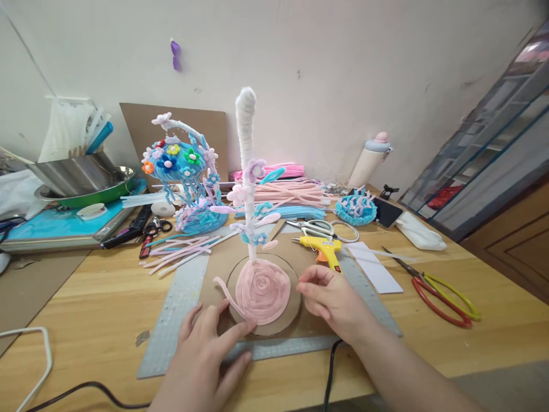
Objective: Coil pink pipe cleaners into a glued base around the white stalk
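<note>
A flat spiral of pink pipe cleaner (262,290) lies on a round cardboard disc (294,312), its loose end curling up at the left. From the disc's back edge rises a white fuzzy stem (246,134) bearing lilac and blue flowers and leaves. My left hand (212,346) has its fingers spread, with fingertips touching the front left of the spiral and disc. At the disc's right edge, my right hand (332,297) is closed in a pinch; whatever its fingertips hold, if anything, cannot be made out.
A yellow glue gun (321,249) lies behind my right hand, near silver scissors (317,229). Red-and-yellow-handled scissors (446,297) rest at the right. Behind stand a blue flowered pipe-cleaner piece (201,214) and bundles of pink pipe cleaners (291,194). A cutting mat (171,326) lies underneath.
</note>
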A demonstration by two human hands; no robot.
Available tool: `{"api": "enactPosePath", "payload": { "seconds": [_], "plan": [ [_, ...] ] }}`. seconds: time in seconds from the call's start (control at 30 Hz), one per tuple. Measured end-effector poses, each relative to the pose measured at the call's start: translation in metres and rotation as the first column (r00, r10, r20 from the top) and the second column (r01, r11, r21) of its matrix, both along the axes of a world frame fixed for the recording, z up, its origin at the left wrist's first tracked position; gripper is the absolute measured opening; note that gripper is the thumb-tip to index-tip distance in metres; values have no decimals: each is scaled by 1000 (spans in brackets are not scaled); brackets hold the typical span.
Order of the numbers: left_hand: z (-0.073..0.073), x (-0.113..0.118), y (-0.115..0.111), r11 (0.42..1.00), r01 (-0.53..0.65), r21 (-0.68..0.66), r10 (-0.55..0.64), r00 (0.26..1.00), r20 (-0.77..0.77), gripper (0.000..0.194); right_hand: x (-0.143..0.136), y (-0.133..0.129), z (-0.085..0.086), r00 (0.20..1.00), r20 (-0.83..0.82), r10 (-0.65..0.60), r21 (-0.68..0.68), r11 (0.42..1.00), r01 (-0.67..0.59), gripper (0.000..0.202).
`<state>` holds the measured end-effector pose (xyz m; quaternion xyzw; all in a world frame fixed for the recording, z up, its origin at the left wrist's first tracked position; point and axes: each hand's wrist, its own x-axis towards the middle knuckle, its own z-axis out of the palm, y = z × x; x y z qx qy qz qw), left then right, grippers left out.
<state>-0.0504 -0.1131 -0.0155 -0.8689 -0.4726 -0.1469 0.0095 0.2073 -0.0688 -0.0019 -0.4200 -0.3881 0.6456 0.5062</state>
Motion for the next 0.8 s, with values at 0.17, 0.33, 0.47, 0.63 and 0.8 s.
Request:
{"api": "enactPosePath", "payload": {
  "seconds": [0.17,0.33,0.47,0.63,0.8],
  "plan": [
    [-1,-4,-4,998,21,65,-19,999,-30,48,-19,-32,11,609,789,-86,435,778,-454,24],
    [3,-7,-9,992,37,121,-34,999,-31,51,-33,-50,6,354,918,-177,381,638,-669,38],
    [1,-6,-10,989,41,139,-36,999,-33,47,-33,-48,-4,295,931,-215,362,637,-681,41],
    [2,-2,-9,981,57,186,-41,995,-86,48,-33,-49,-12,246,934,-260,357,615,-704,43],
    [8,1,-5,980,75,185,-58,994,-95,49,-38,-46,-10,258,921,-292,387,598,-702,45]
  ]
}}
